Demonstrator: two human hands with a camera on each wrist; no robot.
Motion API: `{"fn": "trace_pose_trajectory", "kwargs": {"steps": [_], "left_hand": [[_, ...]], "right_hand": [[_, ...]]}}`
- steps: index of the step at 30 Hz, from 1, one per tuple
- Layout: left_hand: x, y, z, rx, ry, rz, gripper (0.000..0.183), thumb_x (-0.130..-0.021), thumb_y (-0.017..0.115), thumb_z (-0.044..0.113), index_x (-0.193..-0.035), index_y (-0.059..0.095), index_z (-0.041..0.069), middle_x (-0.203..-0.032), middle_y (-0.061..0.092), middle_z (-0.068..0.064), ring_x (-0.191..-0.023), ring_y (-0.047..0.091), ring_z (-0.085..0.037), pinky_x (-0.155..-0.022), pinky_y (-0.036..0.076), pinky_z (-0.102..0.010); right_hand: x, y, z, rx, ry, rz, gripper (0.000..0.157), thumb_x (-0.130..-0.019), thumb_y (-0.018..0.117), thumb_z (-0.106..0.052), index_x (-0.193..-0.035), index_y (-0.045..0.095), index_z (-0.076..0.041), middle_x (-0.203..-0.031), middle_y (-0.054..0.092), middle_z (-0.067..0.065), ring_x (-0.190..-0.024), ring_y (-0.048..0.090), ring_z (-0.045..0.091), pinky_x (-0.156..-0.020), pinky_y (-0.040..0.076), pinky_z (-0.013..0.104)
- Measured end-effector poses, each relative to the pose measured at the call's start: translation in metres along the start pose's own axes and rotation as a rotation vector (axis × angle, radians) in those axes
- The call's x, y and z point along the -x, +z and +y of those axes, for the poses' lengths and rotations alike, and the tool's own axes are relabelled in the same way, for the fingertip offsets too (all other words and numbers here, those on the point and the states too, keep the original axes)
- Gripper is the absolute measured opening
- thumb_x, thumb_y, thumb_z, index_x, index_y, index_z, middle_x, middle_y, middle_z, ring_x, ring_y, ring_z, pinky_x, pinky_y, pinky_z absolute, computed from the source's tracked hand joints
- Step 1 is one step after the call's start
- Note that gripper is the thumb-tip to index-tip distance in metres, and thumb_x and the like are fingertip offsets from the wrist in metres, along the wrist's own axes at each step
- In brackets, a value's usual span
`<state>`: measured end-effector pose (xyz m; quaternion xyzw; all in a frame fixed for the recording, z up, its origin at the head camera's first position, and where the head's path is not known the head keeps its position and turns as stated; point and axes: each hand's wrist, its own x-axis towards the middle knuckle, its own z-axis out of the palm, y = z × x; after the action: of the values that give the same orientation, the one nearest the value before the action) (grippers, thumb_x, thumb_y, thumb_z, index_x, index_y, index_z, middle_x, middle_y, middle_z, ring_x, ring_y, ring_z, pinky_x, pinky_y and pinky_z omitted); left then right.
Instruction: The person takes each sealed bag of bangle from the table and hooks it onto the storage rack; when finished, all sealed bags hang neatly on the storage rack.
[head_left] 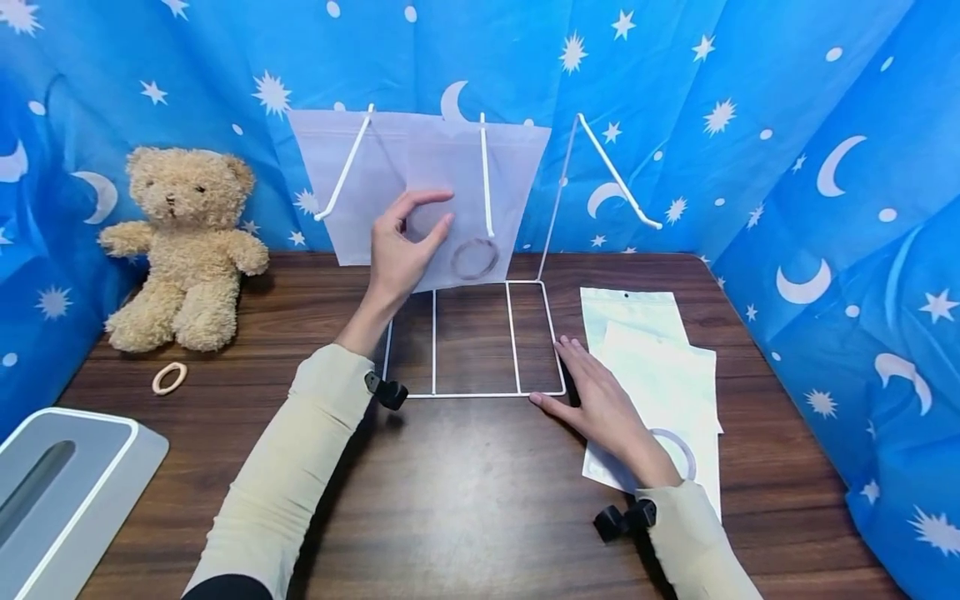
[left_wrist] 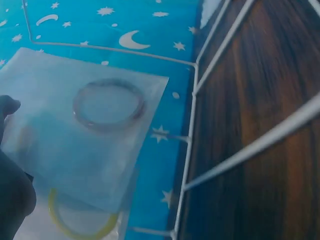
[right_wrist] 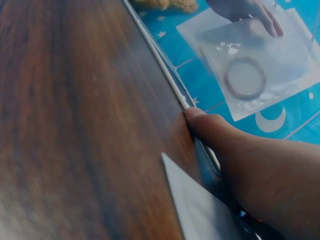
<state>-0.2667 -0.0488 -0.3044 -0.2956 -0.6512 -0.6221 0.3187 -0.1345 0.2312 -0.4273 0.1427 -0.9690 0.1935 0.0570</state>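
A white wire display rack (head_left: 435,342) stands on the table, with three prongs pointing forward. Translucent zip bags (head_left: 442,154) hang on its left and middle prongs. One bag shows a brownish ring (head_left: 475,259) inside; the left wrist view also shows a yellow ring (left_wrist: 82,232) in another. My left hand (head_left: 405,254) is raised before the bags, thumb and fingers bent in a C with a gap between them. At the rack's front right corner, my right hand (head_left: 603,408) rests with fingers spread, thumb (right_wrist: 197,114) on the base wire. The right prong (head_left: 618,175) carries no bag.
Several white bags (head_left: 660,375) lie overlapping on the right, partly under my right forearm. A teddy bear (head_left: 187,250) sits at the back left, a wooden ring (head_left: 169,378) before it. A grey-and-white box (head_left: 112,492) occupies the front left. Blue curtain (head_left: 675,83) surrounds the table.
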Motion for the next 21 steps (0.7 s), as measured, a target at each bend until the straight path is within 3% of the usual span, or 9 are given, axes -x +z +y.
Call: {"fn": "trace_pose_trajectory", "kwargs": {"steps": [4, 7, 11, 17, 19, 21], "left_hand": [[0.015, -0.018, 0.002, -0.111, -0.010, -0.022, 0.026, -0.081, 0.075, -0.006, -0.107, 0.072, -0.004, -0.113, 0.064, -0.020, -0.113, 0.055, -0.027, -0.099, 0.040, -0.034], [0.034, -0.035, 0.000, -0.215, -0.054, -0.036, 0.030, -0.081, 0.077, 0.001, -0.110, 0.072, 0.003, -0.124, 0.059, -0.015, -0.120, 0.050, -0.022, -0.096, 0.042, -0.041], [0.070, -0.058, 0.007, -0.340, -0.209, -0.102, 0.039, -0.082, 0.078, 0.008, -0.120, 0.067, 0.009, -0.132, 0.055, -0.009, -0.122, 0.049, -0.020, -0.093, 0.045, -0.047], [0.120, -0.075, 0.026, -0.349, -0.541, -0.339, 0.054, -0.084, 0.077, 0.012, -0.132, 0.055, 0.004, -0.129, 0.055, -0.016, -0.118, 0.054, -0.037, -0.098, 0.046, -0.049], [0.130, -0.078, 0.026, -0.331, -0.604, -0.394, 0.056, -0.085, 0.078, 0.014, -0.134, 0.053, 0.003, -0.130, 0.055, -0.018, -0.118, 0.054, -0.038, -0.097, 0.046, -0.050], [0.137, -0.080, 0.024, -0.316, -0.623, -0.419, 0.057, -0.085, 0.078, 0.016, -0.133, 0.053, 0.002, -0.132, 0.055, -0.018, -0.120, 0.053, -0.036, -0.099, 0.044, -0.049]], "right_hand": [[-0.001, 0.001, -0.001, -0.004, 0.000, 0.001, 0.095, -0.085, 0.061, -0.066, -0.153, 0.031, -0.007, -0.157, 0.029, 0.014, -0.144, 0.025, 0.032, -0.112, 0.025, 0.052], [-0.001, 0.001, -0.001, -0.004, 0.008, 0.002, 0.095, -0.085, 0.061, -0.066, -0.154, 0.031, -0.008, -0.157, 0.028, 0.013, -0.144, 0.024, 0.031, -0.112, 0.025, 0.052], [-0.001, 0.001, -0.001, -0.005, 0.013, 0.002, 0.095, -0.085, 0.060, -0.067, -0.154, 0.031, -0.008, -0.158, 0.028, 0.013, -0.145, 0.024, 0.030, -0.113, 0.025, 0.052], [-0.001, 0.001, -0.001, -0.010, -0.001, 0.001, 0.095, -0.085, 0.060, -0.067, -0.153, 0.033, -0.006, -0.157, 0.029, 0.014, -0.144, 0.025, 0.031, -0.112, 0.026, 0.052], [-0.002, 0.002, -0.001, -0.012, -0.001, 0.001, 0.095, -0.085, 0.060, -0.067, -0.153, 0.033, -0.006, -0.157, 0.029, 0.014, -0.144, 0.025, 0.032, -0.112, 0.026, 0.053], [-0.001, 0.002, 0.000, -0.015, 0.005, 0.002, 0.095, -0.085, 0.061, -0.067, -0.153, 0.033, -0.006, -0.157, 0.030, 0.014, -0.144, 0.025, 0.032, -0.112, 0.026, 0.053]]}}
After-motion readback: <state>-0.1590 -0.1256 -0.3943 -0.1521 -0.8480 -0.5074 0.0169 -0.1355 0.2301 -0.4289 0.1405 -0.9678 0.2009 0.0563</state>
